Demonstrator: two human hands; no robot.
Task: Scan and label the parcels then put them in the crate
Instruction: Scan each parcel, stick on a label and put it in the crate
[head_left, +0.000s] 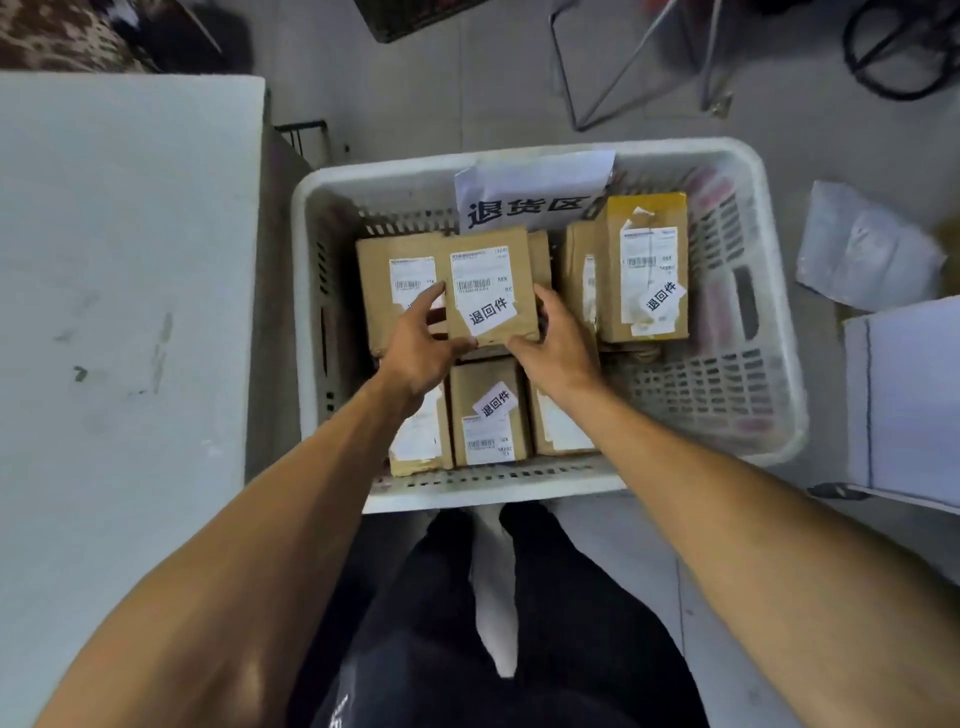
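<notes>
A white plastic crate stands on the floor in front of me, with several brown cardboard parcels inside. Both hands hold one labelled parcel over the crate's middle. It carries a barcode label and a white sticker with black characters. My left hand grips its left lower edge, thumb on the front. My right hand grips its right lower corner. Under it lie other parcels, one with a sticker near the front. A yellow-taped parcel stands at the right.
A grey-white table runs along the left. A paper sign hangs on the crate's far wall. A white mailer bag and a white box lie on the floor at right. Metal chair legs stand behind.
</notes>
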